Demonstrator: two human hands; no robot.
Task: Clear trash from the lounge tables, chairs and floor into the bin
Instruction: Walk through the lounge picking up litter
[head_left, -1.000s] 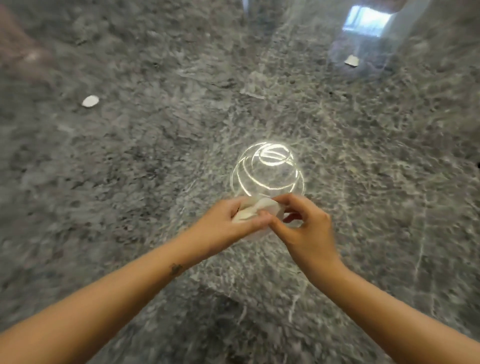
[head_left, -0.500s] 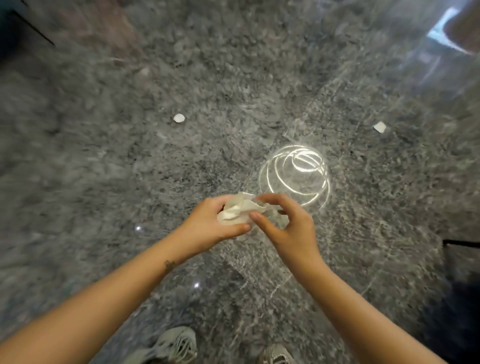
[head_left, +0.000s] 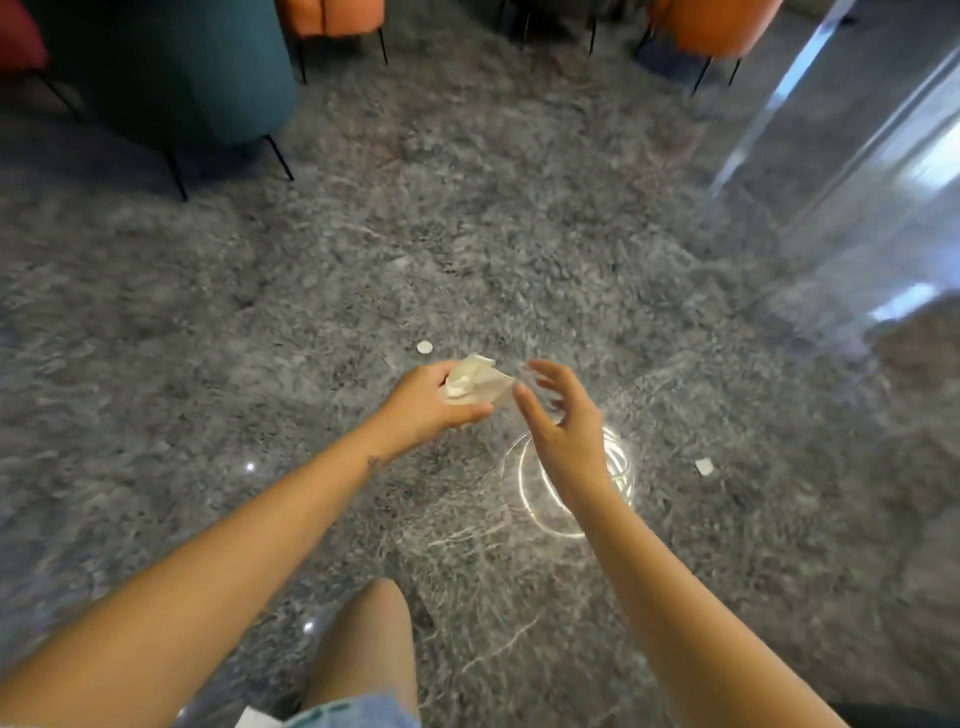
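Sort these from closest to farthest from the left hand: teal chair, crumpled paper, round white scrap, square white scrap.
1. Crumpled paper, held in the left hand.
2. Round white scrap, on the floor just beyond it.
3. Square white scrap, on the floor off to the right.
4. Teal chair, far back on the left.

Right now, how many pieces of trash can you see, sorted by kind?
Crumpled paper, held in the left hand: 1
White scraps lying on the floor: 2
Total: 3
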